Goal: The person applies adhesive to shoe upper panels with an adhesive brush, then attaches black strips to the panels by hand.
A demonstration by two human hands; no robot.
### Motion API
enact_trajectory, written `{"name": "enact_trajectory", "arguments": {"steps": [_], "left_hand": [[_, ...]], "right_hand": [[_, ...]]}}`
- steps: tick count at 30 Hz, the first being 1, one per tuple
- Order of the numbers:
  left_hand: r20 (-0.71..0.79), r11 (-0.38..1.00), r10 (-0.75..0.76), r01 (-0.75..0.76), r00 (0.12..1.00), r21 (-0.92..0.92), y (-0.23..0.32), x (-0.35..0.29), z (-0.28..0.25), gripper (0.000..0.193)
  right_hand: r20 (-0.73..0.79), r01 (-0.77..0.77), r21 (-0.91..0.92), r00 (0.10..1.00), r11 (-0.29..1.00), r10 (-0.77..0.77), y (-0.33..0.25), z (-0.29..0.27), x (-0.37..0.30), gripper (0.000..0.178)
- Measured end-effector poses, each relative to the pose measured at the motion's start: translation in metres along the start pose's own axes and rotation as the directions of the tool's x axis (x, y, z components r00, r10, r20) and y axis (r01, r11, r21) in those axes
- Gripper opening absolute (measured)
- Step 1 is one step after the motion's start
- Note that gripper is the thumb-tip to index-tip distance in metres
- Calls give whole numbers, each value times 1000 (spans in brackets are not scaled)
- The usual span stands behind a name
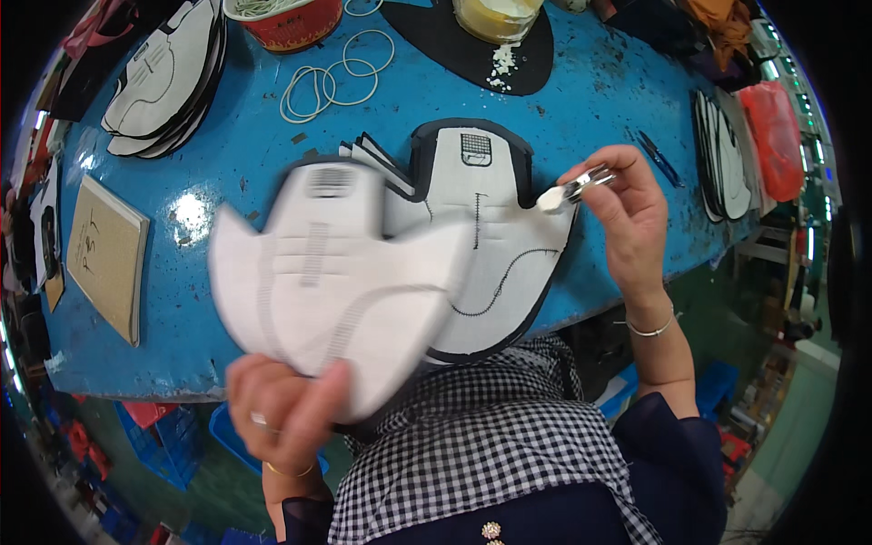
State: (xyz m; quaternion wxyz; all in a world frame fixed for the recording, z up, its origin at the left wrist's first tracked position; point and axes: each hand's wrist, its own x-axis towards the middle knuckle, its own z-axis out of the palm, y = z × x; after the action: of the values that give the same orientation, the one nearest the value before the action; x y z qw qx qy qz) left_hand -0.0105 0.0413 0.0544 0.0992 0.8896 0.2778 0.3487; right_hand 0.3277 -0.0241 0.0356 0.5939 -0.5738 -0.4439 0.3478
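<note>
My left hand (282,413) pinches the near edge of a white stitched panel (318,272) between thumb and fingers; the panel is blurred and overlaps the left side of a matching black-edged panel (509,263) on the blue tabletop (590,104), though I can't tell whether the two touch. My right hand (631,213) pinches a short metal tool (581,186) with a white tip, just beside that panel's right side. I take this step to be handling panels one by one between dabs of paste, which the far tub (495,18) seems to hold. Next, I judge, calls for laying the left panel down squarely and keeping the white tip off its stitched face.
</note>
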Motion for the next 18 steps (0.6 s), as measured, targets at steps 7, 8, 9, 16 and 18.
{"name": "enact_trajectory", "arguments": {"steps": [7,8,9,16,18], "left_hand": [[290,956,-283,294,914,4,-23,-12,12,49],[315,963,-170,225,934,-147,-16,-10,22,52],[322,942,-53,154,945,-298,-8,-6,31,54],[405,963,205,-111,891,-244,27,11,66,46],[436,959,246,-153,866,-237,28,16,65,42]], "right_hand": [[186,151,-403,979,903,-81,0,24,0,24],[183,152,-435,980,888,-78,-2,28,-1,24],[185,150,-438,980,886,-74,0,30,-2,24],[291,419,-617,908,666,-301,13,40,29,27],[272,470,-656,877,591,-396,14,37,37,28]]}}
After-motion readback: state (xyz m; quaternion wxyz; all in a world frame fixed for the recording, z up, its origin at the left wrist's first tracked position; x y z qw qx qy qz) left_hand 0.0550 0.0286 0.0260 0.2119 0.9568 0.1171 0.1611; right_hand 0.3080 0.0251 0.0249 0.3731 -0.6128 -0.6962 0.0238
